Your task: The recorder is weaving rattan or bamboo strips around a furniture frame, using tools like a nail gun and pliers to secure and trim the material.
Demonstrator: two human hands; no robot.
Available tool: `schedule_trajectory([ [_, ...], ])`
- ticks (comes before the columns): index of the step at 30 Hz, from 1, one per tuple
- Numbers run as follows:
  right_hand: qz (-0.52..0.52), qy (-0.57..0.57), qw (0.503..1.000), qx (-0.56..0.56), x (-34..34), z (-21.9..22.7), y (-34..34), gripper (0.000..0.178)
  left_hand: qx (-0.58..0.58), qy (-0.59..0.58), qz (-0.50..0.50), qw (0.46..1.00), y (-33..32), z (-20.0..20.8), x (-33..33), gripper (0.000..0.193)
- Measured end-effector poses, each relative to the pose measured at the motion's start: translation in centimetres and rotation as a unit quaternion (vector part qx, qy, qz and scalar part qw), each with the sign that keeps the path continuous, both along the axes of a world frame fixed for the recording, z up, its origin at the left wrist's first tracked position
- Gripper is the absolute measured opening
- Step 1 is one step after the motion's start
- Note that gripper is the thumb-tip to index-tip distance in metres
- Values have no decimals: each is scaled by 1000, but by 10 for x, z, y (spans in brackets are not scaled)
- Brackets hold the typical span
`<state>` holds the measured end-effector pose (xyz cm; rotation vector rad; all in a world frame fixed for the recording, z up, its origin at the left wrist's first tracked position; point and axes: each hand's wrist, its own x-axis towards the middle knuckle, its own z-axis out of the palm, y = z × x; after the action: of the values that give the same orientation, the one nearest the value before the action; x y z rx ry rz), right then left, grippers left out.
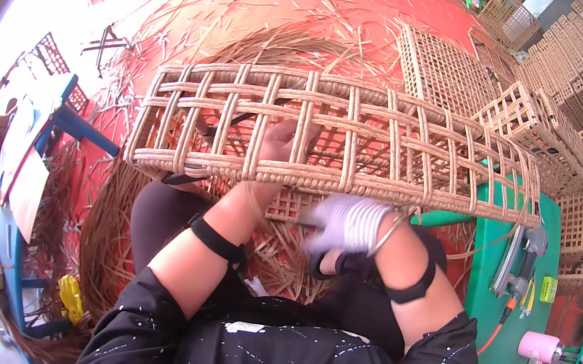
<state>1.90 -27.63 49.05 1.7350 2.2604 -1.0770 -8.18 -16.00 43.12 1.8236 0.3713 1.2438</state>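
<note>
A large open-weave wicker basket (370, 186) of tan strands lies across my lap, its lattice side facing up toward me. My left hand (281, 139) is bare and reaches in behind that lattice from below the near rim. Its fingers look curled against the weave, partly covered by the strands. Just under the near rim is my right hand (349, 224), in a whitish glove with bands round it. Motion smears its fingers, so whether they hold a strand does not show. A dark strap (245, 116) shows through the lattice left of my left hand.
At the right stands a green table (483, 286) with a power tool (520, 265) and an orange cord. More wicker baskets (447, 73) are at the far right. Loose strands (281, 49) litter the red floor. A blue frame (14, 246) stands at the left.
</note>
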Motion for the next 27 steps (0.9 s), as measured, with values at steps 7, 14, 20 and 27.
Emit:
schedule_trajectory([
  [7, -355, 181, 882, 252, 58, -13, 28, 30, -500, -27, -97, 860, 21, -27, 16, 24],
  [14, -196, 233, 828, 472, 38, -17, 30, 28, -12, 383, -42, 923, 39, -26, 0, 26],
  [20, -240, 92, 866, 430, 42, -16, 33, 26, -56, 165, -52, 983, 0, 3, -8, 27],
  [27, -244, -132, 863, 422, 39, -12, 32, 24, -94, 183, 0, 979, -7, -2, -3, 27],
])
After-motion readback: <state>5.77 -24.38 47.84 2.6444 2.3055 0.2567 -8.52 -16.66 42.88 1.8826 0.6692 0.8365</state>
